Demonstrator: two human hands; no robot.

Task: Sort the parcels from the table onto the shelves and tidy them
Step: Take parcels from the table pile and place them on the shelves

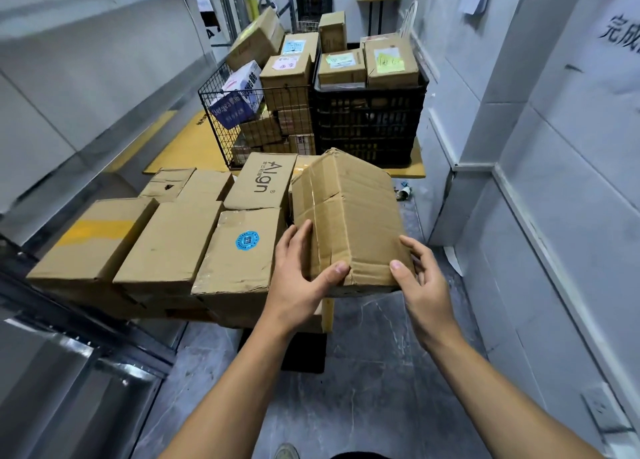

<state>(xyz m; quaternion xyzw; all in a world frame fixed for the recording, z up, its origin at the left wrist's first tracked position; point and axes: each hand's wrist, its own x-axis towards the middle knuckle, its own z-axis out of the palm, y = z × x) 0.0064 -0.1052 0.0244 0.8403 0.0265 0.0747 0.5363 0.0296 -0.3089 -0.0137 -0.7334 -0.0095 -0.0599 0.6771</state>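
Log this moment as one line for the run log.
cardboard box: tilted | left hand: grips it, thumb on top | right hand: grips it, thumb on top | other boxes: on table

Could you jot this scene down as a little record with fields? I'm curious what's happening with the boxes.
Held item: worn brown cardboard box, tilted
Left hand: grips the box's near left corner, thumb on top
Right hand: grips its near right corner, thumb on top
Beside it: cardboard box with a round blue sticker, on the yellow table
Further back: black wire basket and black plastic crate, both holding parcels
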